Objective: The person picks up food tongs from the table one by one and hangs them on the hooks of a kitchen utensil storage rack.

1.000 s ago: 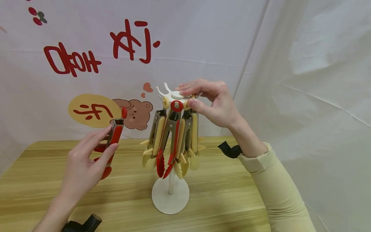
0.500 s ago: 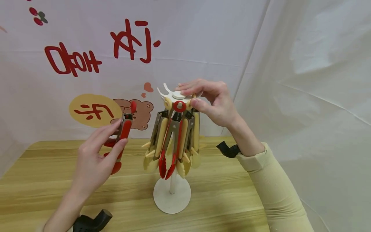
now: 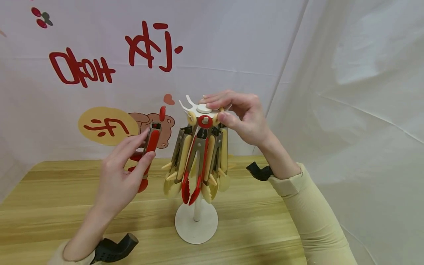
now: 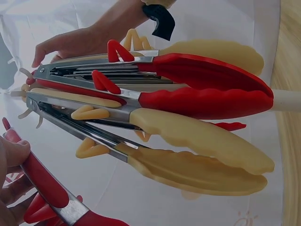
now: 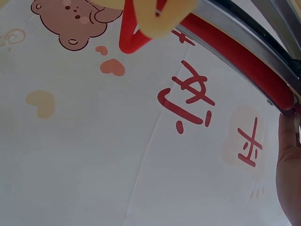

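My left hand (image 3: 120, 178) grips a pair of red-handled kitchen tongs (image 3: 152, 141) upright, its red hanging ring above the steel end. These tongs are left of a white stand (image 3: 196, 230) and apart from it. Several tongs hang around the stand, including red-tipped tongs (image 3: 186, 189) at the front and cream tongs (image 4: 202, 139) beside them. My right hand (image 3: 246, 117) holds the stand's top from the right, fingers over the white cap (image 3: 204, 108), thumb near a cream ring. Bare white hooks (image 3: 187, 103) point to the back left.
The stand rests on a wood-grain table (image 3: 258, 228). Behind it hangs a white backdrop (image 3: 232, 48) with red characters and a printed bear (image 3: 167, 134). A pale curtain (image 3: 367, 110) borders the right side. Each wrist wears a black camera mount (image 3: 116, 250).
My left hand has moved right and slightly up with the red tongs, closer to the stand. The stand shifted slightly right early on, then stayed put. My right hand remains at its top.
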The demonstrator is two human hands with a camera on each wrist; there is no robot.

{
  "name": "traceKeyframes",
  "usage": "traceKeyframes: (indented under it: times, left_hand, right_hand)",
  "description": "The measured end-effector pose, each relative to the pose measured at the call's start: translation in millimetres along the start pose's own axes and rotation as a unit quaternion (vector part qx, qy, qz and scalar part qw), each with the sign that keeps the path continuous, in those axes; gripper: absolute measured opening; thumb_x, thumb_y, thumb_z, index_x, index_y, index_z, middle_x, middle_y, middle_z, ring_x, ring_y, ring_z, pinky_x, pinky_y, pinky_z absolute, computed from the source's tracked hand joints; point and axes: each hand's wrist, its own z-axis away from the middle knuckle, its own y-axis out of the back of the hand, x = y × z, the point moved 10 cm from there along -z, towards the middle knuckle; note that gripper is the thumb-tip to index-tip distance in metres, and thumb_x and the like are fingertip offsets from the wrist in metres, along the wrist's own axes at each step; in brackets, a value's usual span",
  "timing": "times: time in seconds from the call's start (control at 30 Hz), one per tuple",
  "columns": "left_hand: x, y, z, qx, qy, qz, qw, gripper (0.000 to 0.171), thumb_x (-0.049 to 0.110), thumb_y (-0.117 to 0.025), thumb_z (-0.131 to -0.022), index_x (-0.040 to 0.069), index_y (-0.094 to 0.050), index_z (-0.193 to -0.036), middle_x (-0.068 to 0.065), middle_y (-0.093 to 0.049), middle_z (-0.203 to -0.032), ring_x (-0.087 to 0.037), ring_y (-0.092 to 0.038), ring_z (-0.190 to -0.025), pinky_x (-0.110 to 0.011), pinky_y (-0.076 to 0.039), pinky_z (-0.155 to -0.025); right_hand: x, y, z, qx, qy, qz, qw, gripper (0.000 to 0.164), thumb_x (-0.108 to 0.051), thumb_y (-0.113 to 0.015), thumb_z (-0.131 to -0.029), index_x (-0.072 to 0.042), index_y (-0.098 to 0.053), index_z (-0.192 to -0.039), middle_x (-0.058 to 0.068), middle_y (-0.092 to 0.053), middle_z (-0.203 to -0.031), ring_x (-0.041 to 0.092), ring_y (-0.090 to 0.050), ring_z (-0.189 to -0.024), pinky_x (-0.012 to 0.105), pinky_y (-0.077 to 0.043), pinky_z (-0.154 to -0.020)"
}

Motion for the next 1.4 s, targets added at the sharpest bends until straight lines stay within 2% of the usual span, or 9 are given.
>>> traceKeyframes:
  times: [0.4,0.7,1.0,1.1,1.27,1.4]
  left_hand:
    - [-2.7,-12.0,-10.1,-0.024,0.021,0.01,0.9995,0.058,-0.003,-0.07,-0.096,0.016,-0.06,-0.15,-0.016,-0.07,-0.125,0.012,-0.059,-0.095,-0.007,-0.054,-0.062]
    - [-2.6,-21.0,-16.8,-0.042,0.025,0.021,0.9986,0.05,0.004,-0.061,-0.104,0.012,-0.056,-0.153,-0.016,-0.068,-0.13,0.006,-0.063,-0.102,-0.006,-0.054,-0.069]
    - [-2.2,-26.0,-20.1,-0.053,0.03,0.022,0.9979,0.05,0.002,-0.062,-0.103,0.01,-0.057,-0.152,-0.016,-0.069,-0.128,0.013,-0.059,-0.1,-0.01,-0.055,-0.069]
    - [-2.3,-26.6,-20.9,-0.052,0.026,0.017,0.9982,0.05,0.002,-0.063,-0.102,0.009,-0.057,-0.151,-0.017,-0.07,-0.129,0.004,-0.064,-0.099,-0.01,-0.056,-0.069]
    - [-0.2,-26.7,-22.0,-0.053,0.014,0.012,0.9984,0.051,0.0,-0.063,-0.101,0.007,-0.056,-0.151,-0.017,-0.07,-0.129,-0.025,-0.072,-0.097,-0.007,-0.055,-0.069]
    - [1.1,-25.7,-23.0,-0.053,0.007,0.015,0.9985,0.052,0.0,-0.063,-0.101,0.007,-0.056,-0.151,-0.018,-0.07,-0.128,-0.032,-0.073,-0.097,-0.006,-0.053,-0.072]
  right_hand:
    - [-1.3,-1.6,-0.6,0.005,0.003,-0.005,1.0,0.083,-0.061,-0.075,-0.091,0.022,-0.067,-0.097,-0.021,-0.078,-0.111,0.009,-0.073,-0.117,0.025,-0.062,-0.089]
    - [-1.7,-0.7,0.6,0.013,0.004,-0.011,1.0,0.079,-0.06,-0.075,-0.091,0.019,-0.069,-0.097,-0.02,-0.079,-0.11,0.009,-0.074,-0.116,0.027,-0.062,-0.092]
    - [-2.0,-2.1,0.2,0.018,0.006,-0.014,1.0,0.081,-0.06,-0.075,-0.091,0.021,-0.068,-0.096,-0.02,-0.079,-0.109,0.009,-0.074,-0.116,0.027,-0.062,-0.092]
    - [-2.2,-2.3,0.2,0.019,0.007,-0.014,1.0,0.081,-0.06,-0.075,-0.091,0.02,-0.068,-0.096,-0.02,-0.079,-0.108,0.008,-0.074,-0.116,0.026,-0.062,-0.09]
    - [-2.3,-2.6,0.4,0.019,0.004,-0.013,1.0,0.083,-0.061,-0.075,-0.091,0.022,-0.067,-0.096,-0.021,-0.079,-0.108,0.008,-0.074,-0.116,0.026,-0.062,-0.09]
    - [-2.3,-2.7,1.0,0.02,-0.001,-0.013,1.0,0.086,-0.062,-0.075,-0.091,0.023,-0.065,-0.095,-0.021,-0.079,-0.108,0.008,-0.073,-0.116,0.025,-0.062,-0.09]
